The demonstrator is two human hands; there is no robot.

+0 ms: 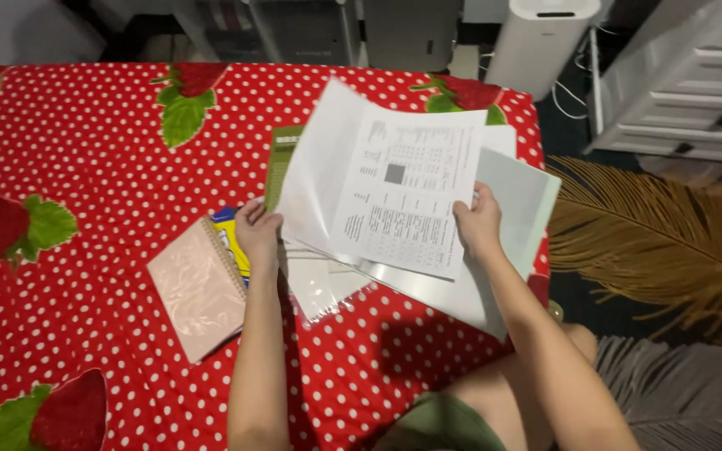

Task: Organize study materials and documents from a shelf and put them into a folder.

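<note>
My right hand (478,224) grips a printed sheet of paper (407,192) by its right edge, held over a pale grey folder (521,200). My left hand (257,230) holds the left edge of a blank white sheet (319,159) that lifts up off the stack. More white sheets (319,288) lie under them on the table. A green booklet (281,159) sticks out behind the papers.
A pink spiral notebook (198,288) lies left of my left hand, over a yellow and blue book (231,238). The table has a red polka-dot strawberry cloth (94,167). A white appliance (541,42), white drawers (687,92) and dried palm leaves (653,242) stand to the right.
</note>
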